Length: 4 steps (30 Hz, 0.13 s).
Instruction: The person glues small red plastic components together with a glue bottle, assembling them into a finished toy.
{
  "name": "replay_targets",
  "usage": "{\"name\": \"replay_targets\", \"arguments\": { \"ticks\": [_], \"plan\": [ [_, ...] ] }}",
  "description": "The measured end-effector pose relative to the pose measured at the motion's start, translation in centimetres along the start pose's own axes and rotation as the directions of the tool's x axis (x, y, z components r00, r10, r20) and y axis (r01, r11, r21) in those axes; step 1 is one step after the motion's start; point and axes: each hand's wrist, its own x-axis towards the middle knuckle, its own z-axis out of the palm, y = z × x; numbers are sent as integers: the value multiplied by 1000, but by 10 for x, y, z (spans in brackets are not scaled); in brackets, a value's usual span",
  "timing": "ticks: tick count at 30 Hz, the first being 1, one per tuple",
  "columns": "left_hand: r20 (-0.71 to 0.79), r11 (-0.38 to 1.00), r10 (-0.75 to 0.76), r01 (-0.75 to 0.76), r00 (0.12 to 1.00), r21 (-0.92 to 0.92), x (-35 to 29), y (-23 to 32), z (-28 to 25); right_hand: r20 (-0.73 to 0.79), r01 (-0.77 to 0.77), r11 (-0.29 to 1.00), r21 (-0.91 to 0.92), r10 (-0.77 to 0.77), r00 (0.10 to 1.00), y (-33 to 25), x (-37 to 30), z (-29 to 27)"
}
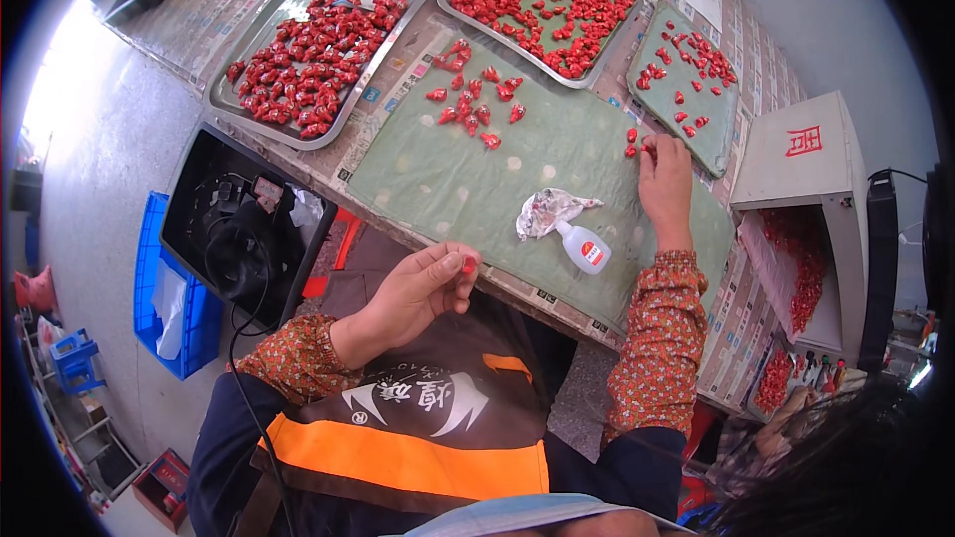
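Note:
My left hand [423,283] is raised in front of the table's near edge, thumb and fingers pinched round a small red piece [469,265]. At the right side of the green mat [398,174], my right hand [666,179] reaches down with fingertips closed on a small red piece at the mat. Two more red pieces [631,143] lie right beside those fingertips. Toward the mat's far left, several glossy red pieces [473,104] with dark markings lie loosely grouped. Between my hands are a white squeeze bottle [585,249] and a crumpled, stained white cloth [550,211] touching it.
A metal tray [221,89] piled with red pieces stands far left, another tray [453,2] far centre. A green board [665,40] with scattered pieces lies far right. At right stands an open white box [796,154]; at left, a black bin [179,201] holds a cable.

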Motion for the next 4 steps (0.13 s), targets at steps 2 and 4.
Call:
{"name": "replay_targets", "arguments": {
  "ticks": [2,4],
  "plan": [
    [21,1000,5,-5,1000,-13,0,0,-1,79,-153,979,136,143,987,-9,-5,-9],
    [65,1000,14,-13,998,-19,0,-1,-5,265,-408,880,245,344,901,-17,-14,-23]
  ]
}}
